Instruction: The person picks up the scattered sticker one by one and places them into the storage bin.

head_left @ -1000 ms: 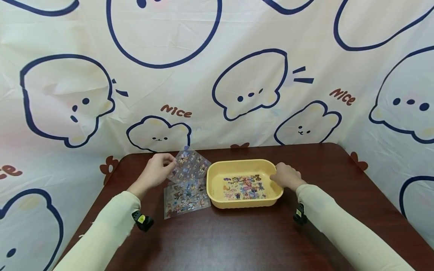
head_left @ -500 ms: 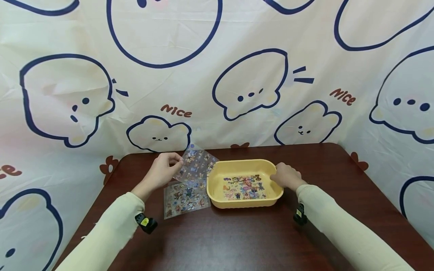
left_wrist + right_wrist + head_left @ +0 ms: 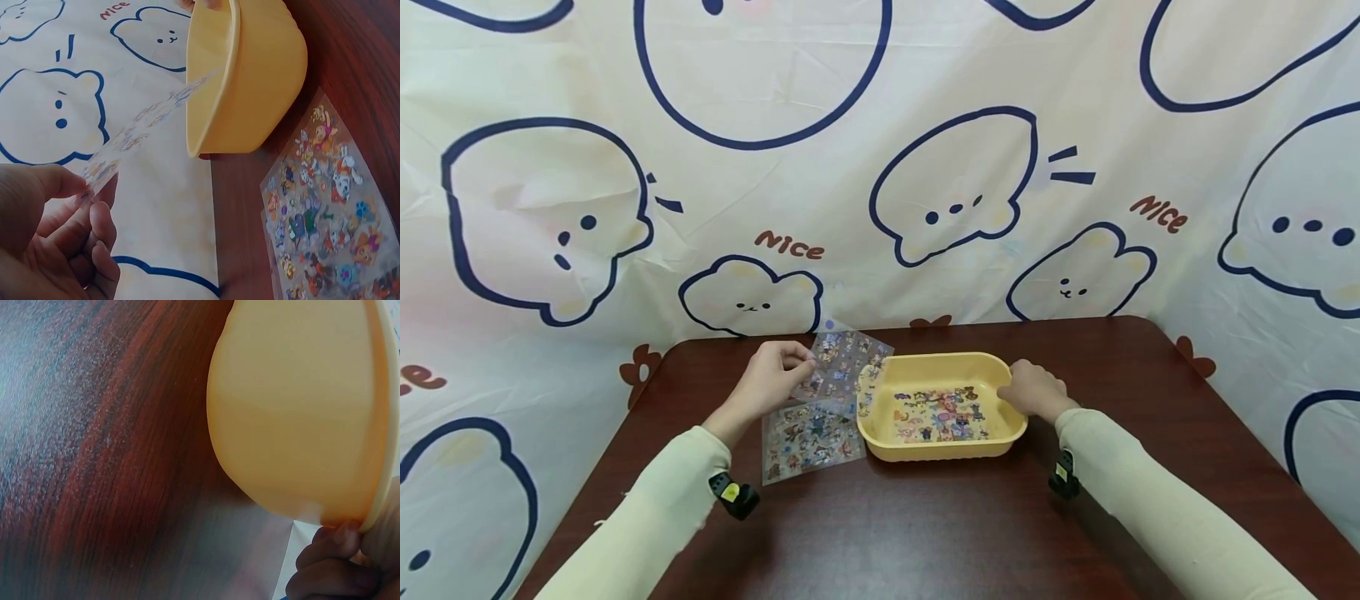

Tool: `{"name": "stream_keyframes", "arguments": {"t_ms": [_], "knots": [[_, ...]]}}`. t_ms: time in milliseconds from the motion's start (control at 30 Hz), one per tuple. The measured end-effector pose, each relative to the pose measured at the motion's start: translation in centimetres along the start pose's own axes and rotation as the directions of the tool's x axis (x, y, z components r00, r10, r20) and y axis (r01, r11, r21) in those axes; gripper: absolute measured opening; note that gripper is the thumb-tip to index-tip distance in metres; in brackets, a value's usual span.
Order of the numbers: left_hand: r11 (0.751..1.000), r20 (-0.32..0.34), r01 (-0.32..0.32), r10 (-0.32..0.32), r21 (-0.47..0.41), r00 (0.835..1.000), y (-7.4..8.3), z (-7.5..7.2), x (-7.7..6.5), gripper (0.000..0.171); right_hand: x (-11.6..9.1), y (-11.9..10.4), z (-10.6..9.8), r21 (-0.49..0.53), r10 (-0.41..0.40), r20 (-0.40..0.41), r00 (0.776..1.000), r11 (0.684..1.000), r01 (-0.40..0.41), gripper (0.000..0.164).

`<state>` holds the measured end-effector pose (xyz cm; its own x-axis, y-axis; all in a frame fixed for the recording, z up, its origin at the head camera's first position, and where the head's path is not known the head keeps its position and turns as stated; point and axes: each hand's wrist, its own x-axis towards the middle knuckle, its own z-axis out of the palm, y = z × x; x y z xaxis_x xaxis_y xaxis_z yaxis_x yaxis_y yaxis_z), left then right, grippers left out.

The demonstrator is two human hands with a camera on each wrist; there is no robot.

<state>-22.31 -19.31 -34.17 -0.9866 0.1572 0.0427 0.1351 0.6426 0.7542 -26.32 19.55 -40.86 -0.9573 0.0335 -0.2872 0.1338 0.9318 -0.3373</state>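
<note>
My left hand (image 3: 772,377) pinches a clear sticker sheet (image 3: 842,363) printed with small cartoon figures. In the left wrist view that sheet (image 3: 140,134) is seen nearly edge-on, held between thumb and fingers, its far end over the rim of a yellow plastic basin (image 3: 269,81). The right hand (image 3: 1036,390) grips the right end of the basin (image 3: 917,451), thumb inside the rim and fingers curled beneath it in the right wrist view. Colourful cartoon stickers (image 3: 942,415) lie on the basin's floor.
More clear sticker sheets (image 3: 812,442) lie on the dark wooden table (image 3: 925,533), left of the basin, their edges slightly offset. A white cloth with blue cartoon outlines (image 3: 850,192) hangs behind the table and along both sides.
My left hand has moved to the right with the sticker sheet, whose right part now overlaps the basin's left rim. The right hand and the basin have stayed in place.
</note>
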Motion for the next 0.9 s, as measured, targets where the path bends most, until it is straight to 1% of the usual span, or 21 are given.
{"name": "stream_keyframes", "arguments": {"t_ms": [200,400,667,767,900], "knots": [[1.000,0.003,-0.004,0.004,-0.031,1.000,0.1,0.9,0.4,0.016,0.0,0.1,0.1,0.002,-0.004,-0.004,1.000,1.000,0.004,0.039],[0.999,0.016,-0.014,0.015,-0.035,1.000,0.4,1.9,0.5,0.014,0.0,0.1,0.0,0.004,0.001,-0.002,1.000,1.000,-0.001,0.040],[0.999,0.035,0.024,-0.023,-0.033,0.999,0.9,3.6,0.9,0.013,-0.1,0.1,0.0,0.005,-0.001,0.000,1.000,1.000,0.001,0.040],[0.998,0.049,0.045,-0.043,-0.039,0.998,0.9,4.1,0.9,0.012,0.0,0.1,0.0,0.004,0.005,0.002,1.000,1.000,-0.005,0.040],[0.998,0.055,0.057,-0.055,-0.032,0.997,1.0,4.7,0.8,0.010,0.0,0.0,0.0,0.009,0.008,0.005,1.000,1.000,-0.008,0.041]]}}
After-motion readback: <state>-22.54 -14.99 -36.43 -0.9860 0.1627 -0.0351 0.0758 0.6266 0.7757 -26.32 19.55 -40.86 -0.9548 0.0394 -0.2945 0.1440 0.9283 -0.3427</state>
